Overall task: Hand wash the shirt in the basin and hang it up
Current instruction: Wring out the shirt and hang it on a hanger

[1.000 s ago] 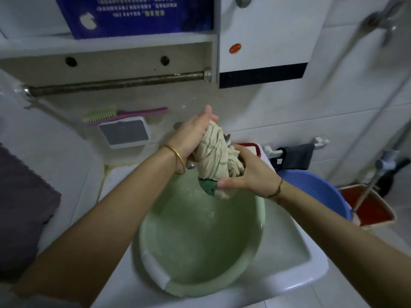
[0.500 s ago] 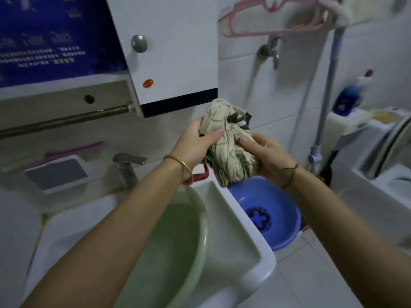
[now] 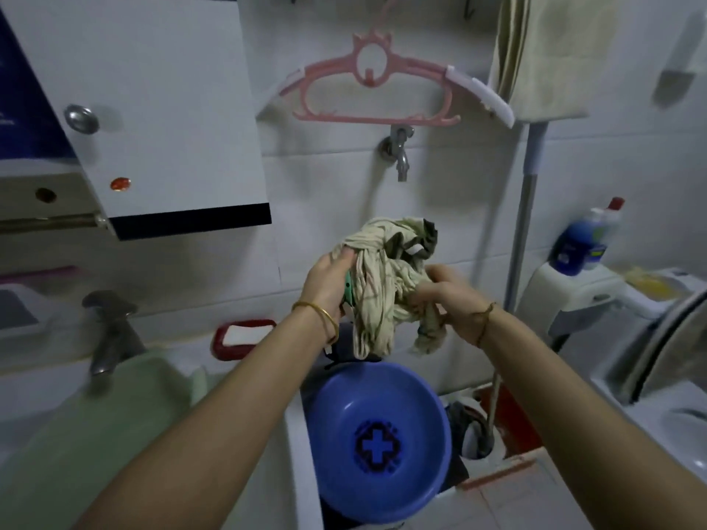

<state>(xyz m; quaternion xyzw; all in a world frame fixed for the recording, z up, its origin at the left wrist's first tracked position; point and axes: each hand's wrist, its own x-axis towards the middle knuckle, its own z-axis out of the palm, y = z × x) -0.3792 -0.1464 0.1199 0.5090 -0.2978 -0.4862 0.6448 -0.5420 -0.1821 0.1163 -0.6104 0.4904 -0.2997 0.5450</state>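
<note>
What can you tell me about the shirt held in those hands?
The shirt is cream, thin-looking cloth with faint darker lines, a dark patch at its top and a green bit near the left hand. It is bunched into a twisted, wrinkled wad with loose ends hanging. The left hand grips one side, the right hand pinches the other. It is held above a blue basin, below a pink hanger.

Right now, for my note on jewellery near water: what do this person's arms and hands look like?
Both forearms are bare, with no sleeves or gloves in view. The left hand has a thin gold-coloured metal bangle at its wrist; the right hand has a thin dark cord bracelet. No rings show.
</note>
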